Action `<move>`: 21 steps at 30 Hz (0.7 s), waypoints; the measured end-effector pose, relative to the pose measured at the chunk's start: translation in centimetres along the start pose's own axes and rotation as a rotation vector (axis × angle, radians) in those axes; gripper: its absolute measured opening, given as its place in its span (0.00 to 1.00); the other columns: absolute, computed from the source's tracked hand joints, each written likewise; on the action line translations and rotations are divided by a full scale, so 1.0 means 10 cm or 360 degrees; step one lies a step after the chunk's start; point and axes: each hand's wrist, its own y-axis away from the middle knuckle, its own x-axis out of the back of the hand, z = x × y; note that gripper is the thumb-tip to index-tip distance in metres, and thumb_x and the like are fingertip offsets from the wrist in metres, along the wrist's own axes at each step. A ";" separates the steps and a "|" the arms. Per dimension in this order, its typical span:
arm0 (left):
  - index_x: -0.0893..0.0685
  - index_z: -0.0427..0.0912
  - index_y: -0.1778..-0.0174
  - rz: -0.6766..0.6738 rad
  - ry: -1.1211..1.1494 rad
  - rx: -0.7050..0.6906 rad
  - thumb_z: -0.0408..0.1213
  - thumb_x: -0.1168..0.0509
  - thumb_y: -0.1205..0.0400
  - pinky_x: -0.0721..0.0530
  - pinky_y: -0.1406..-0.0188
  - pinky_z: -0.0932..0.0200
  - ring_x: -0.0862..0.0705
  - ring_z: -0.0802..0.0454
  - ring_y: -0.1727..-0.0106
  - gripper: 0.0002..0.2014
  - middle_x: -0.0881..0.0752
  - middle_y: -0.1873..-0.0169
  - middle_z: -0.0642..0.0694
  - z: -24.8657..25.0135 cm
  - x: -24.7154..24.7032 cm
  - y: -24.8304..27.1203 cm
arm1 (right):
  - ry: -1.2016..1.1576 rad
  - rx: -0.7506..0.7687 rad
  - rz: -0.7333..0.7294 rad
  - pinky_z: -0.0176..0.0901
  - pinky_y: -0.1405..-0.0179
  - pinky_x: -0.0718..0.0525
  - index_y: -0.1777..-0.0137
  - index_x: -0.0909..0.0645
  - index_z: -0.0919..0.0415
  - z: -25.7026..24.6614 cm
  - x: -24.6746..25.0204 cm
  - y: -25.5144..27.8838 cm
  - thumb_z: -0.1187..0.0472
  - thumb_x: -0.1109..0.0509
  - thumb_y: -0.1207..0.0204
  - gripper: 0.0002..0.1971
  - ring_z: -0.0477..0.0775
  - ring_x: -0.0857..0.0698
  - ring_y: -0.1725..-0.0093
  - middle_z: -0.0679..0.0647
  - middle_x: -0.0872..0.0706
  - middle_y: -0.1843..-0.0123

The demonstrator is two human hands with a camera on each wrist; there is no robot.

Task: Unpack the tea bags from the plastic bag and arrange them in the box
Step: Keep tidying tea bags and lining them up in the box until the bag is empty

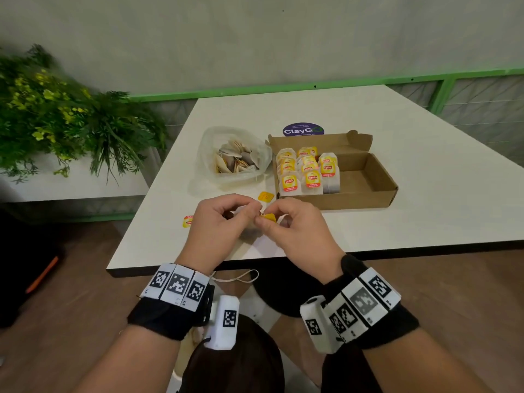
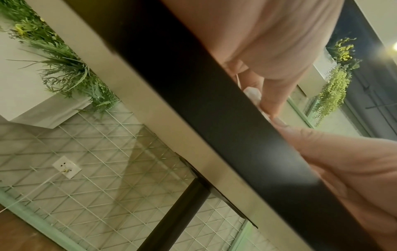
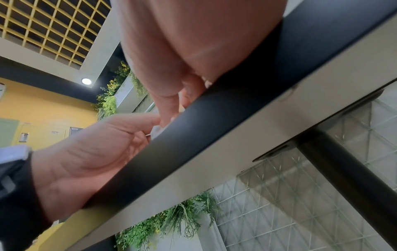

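- A tea bag (image 1: 249, 231) was held above the near edge of the white table (image 1: 425, 199), pinched by the curled fingers of the left hand (image 1: 218, 225).
- Its yellow tag (image 1: 268, 217) was pinched by the right hand (image 1: 297, 225).
- Rows of tea bags (image 1: 307, 171) were stood in the left part of the cardboard box (image 1: 365, 182).
- More were left in the plastic bag (image 1: 235, 157) beside the box.
- Two loose tags (image 1: 265, 196) were seen on the table.
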 end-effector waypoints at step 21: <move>0.11 0.62 0.59 0.0106 -0.0289 -0.0114 0.48 0.28 0.20 0.19 0.49 0.61 0.14 0.58 0.48 0.04 0.09 0.56 0.53 -0.07 -0.01 0.02 | -0.0496 -0.0399 0.0064 0.35 0.79 0.28 0.58 0.17 0.71 -0.15 0.06 -0.01 0.68 0.27 0.22 0.06 0.48 0.26 0.78 0.52 0.21 0.76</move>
